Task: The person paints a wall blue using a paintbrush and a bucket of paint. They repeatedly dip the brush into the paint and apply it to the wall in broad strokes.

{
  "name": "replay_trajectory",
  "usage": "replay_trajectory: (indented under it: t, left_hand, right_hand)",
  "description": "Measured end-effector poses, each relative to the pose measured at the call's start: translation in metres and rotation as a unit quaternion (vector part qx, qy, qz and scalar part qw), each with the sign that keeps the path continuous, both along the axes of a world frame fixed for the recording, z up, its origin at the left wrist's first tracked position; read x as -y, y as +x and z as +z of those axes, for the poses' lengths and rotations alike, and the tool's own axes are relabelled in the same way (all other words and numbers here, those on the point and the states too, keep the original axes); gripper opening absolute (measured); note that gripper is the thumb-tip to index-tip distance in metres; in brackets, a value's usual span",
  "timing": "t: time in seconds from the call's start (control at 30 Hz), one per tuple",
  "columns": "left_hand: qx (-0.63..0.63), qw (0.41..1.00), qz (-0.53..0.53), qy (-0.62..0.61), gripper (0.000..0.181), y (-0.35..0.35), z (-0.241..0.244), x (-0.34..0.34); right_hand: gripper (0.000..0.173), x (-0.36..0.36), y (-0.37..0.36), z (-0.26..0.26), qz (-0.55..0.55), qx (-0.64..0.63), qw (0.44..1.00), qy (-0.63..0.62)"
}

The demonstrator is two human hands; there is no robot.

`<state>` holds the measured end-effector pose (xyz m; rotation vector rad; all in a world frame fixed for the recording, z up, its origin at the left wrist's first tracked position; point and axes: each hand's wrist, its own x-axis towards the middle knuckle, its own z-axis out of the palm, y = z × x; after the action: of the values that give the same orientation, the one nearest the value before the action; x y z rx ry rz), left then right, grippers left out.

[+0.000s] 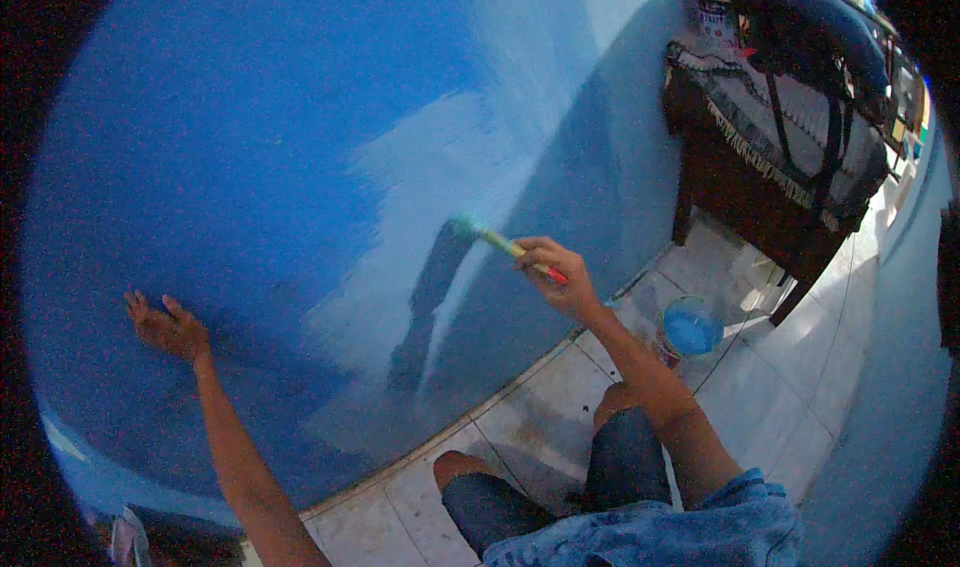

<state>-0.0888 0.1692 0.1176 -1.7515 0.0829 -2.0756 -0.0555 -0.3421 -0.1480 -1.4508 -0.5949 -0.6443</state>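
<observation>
My right hand (556,276) grips the handle of a paintbrush (501,242), yellowish with a red end. Its bristles touch, or come very close to, the wall (480,169), where a paler blue layer meets a deeper blue area. A dark shadow of brush and arm falls on the pale part. Over the deep blue side, my left hand (169,331) is raised with fingers apart and holds nothing; whether it touches the wall I cannot tell. On the floor beyond my right forearm stands a bucket (691,328) with blue paint inside.
A dark wooden table (750,169) with a fringed cloth (787,117) stands by the wall at the upper right, with dark items on top. White floor tiles (525,432) run along the wall's base under my bent knees. Another blue surface (892,387) rises at the right.
</observation>
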Motion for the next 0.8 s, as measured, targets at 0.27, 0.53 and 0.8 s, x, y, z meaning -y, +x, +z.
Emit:
replay_trajectory:
  t: [0.27, 0.53, 0.8]
  left_hand:
    - [0.011, 0.999, 0.024, -0.029, 0.041, 0.009, 0.0, -0.015]
    - [0.021, 0.998, -0.061, -0.022, 0.04, 0.011, -0.003, 0.001]
    - [0.022, 0.996, -0.083, -0.015, 0.042, -0.001, -0.002, -0.036]
  right_hand:
    - [0.012, 0.069, 0.059, -0.014, -0.131, -0.064, 0.981, 0.126]
    - [0.014, 0.139, 0.098, -0.037, -0.392, -0.045, 0.919, 0.015]
    - [0.016, -0.016, -0.007, 0.037, 0.042, 0.045, 0.994, -0.087]
